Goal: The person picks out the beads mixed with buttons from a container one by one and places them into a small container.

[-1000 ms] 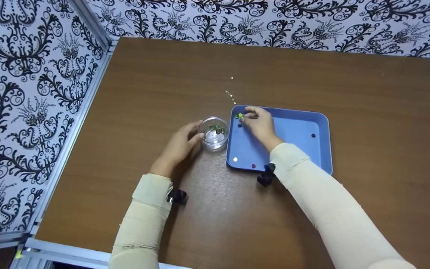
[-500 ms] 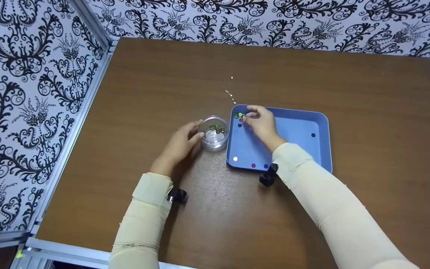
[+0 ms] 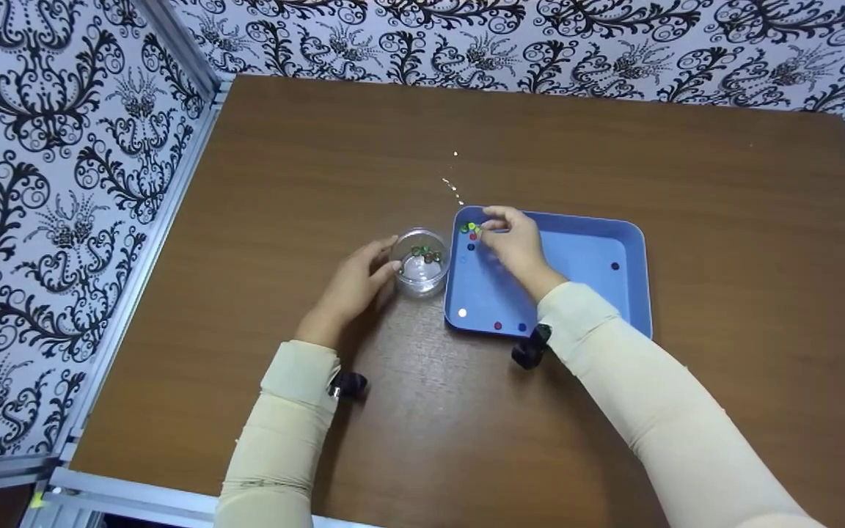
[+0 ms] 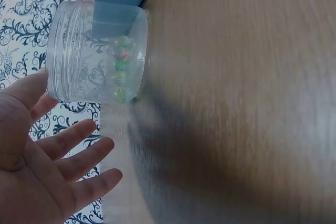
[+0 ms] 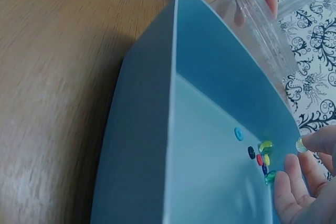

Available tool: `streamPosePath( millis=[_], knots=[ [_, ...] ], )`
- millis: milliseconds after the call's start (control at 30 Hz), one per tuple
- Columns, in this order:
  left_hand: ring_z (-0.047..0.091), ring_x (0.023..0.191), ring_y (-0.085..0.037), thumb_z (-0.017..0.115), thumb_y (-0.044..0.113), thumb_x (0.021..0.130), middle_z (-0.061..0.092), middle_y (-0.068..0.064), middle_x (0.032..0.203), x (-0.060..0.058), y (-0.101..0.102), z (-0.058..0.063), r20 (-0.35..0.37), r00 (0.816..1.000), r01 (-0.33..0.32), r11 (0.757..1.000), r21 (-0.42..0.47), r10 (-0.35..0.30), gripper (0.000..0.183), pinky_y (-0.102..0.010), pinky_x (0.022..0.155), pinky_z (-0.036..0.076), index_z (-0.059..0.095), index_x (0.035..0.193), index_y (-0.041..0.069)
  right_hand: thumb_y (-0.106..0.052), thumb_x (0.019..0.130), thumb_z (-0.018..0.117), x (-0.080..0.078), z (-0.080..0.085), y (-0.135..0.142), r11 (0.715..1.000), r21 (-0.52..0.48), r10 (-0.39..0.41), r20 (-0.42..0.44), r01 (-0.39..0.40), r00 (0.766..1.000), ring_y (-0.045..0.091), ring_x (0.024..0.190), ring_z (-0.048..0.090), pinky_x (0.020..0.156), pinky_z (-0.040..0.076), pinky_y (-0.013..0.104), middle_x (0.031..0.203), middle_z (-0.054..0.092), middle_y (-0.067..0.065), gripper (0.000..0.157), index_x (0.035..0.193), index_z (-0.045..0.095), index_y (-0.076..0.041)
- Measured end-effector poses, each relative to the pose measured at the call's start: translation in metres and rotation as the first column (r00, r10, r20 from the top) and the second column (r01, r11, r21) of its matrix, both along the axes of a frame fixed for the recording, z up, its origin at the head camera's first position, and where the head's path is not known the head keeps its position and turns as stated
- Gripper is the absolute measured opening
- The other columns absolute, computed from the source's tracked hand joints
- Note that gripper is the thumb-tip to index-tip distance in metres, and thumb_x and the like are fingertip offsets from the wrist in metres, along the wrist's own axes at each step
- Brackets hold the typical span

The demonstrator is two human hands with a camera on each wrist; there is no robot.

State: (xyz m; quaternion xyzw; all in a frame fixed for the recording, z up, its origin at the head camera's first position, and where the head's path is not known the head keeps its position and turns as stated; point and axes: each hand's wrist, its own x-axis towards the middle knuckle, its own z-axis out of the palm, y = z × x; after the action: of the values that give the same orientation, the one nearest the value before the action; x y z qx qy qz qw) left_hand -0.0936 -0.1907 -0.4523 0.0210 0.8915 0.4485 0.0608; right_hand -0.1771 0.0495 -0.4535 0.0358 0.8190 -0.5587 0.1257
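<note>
My left hand [image 3: 349,286] holds the rim of a clear plastic jar [image 4: 84,51] between thumb and forefinger; its other fingers spread free of the wall. Several greenish glass marbles [image 4: 121,65] lie in the jar, which stands upright against the left side of a blue tray [image 3: 569,293]. Over the tray's far left corner, my right hand [image 3: 514,242] pinches a pale yellowish marble [image 5: 301,145] between thumb and finger. Below those fingers, green marbles [image 5: 266,146] lie among small buttons, including a red button [image 5: 259,159] and a black button [image 5: 251,152].
A white button [image 3: 462,313], a red button [image 3: 498,325] and a blue button [image 3: 522,327] lie along the tray's near edge. One dark button [image 3: 615,266] is at the right. Small white specks [image 3: 452,188] mark the brown table [image 3: 320,161] beyond the tray.
My right hand and forearm have shifted slightly to the right, and the blue button near the sleeve now shows. The left hand and jar have stayed in place.
</note>
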Motion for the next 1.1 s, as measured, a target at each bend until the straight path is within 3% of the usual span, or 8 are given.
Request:
streamPosePath(
  millis=[233, 567, 867, 1100],
  knots=[
    [0.045, 0.132, -0.029, 0.057, 0.022, 0.098, 0.052, -0.015, 0.140, 0.000, 0.000, 0.000, -0.009, 1.000, -0.003, 1.000, -0.021, 0.003, 0.046, -0.041, 0.114, 0.031, 0.049, 0.141, 0.007, 0.000, 0.087, 0.062, 0.002, 0.006, -0.003, 0.999, -0.040, 0.000, 0.005, 0.000, 1.000, 0.034, 0.090, 0.064, 0.073, 0.059, 0.040, 0.108, 0.063, 0.012, 0.042, 0.128, 0.059, -0.003],
    [0.038, 0.137, -0.029, 0.054, 0.024, 0.100, 0.048, -0.014, 0.144, 0.003, 0.000, 0.000, -0.020, 1.000, 0.008, 0.997, -0.076, -0.009, 0.047, -0.041, 0.116, 0.027, 0.047, 0.143, 0.007, 0.005, 0.082, 0.060, 0.003, 0.009, -0.005, 0.999, -0.032, -0.005, -0.064, 0.003, 0.998, 0.023, 0.075, 0.062, 0.065, 0.056, 0.031, 0.101, 0.067, 0.013, 0.040, 0.121, 0.063, 0.001],
    [0.038, 0.138, -0.029, 0.055, 0.025, 0.099, 0.047, -0.013, 0.146, 0.004, 0.001, -0.001, -0.021, 1.000, -0.011, 0.995, -0.103, 0.009, 0.047, -0.042, 0.116, 0.026, 0.047, 0.143, 0.010, 0.003, 0.085, 0.062, 0.004, 0.012, -0.006, 0.998, -0.062, 0.007, -0.041, -0.010, 0.999, 0.012, 0.074, 0.059, 0.072, 0.056, 0.037, 0.103, 0.065, 0.011, 0.038, 0.123, 0.062, 0.000],
    [0.038, 0.137, -0.030, 0.054, 0.025, 0.100, 0.046, -0.014, 0.146, 0.004, 0.002, -0.002, -0.019, 1.000, -0.015, 0.994, -0.107, 0.013, 0.047, -0.043, 0.116, 0.026, 0.046, 0.144, 0.010, 0.003, 0.086, 0.063, 0.004, 0.015, -0.007, 0.996, -0.087, 0.009, -0.033, -0.012, 0.999, 0.017, 0.077, 0.061, 0.076, 0.057, 0.039, 0.105, 0.065, 0.012, 0.038, 0.123, 0.062, 0.000]
  ],
)
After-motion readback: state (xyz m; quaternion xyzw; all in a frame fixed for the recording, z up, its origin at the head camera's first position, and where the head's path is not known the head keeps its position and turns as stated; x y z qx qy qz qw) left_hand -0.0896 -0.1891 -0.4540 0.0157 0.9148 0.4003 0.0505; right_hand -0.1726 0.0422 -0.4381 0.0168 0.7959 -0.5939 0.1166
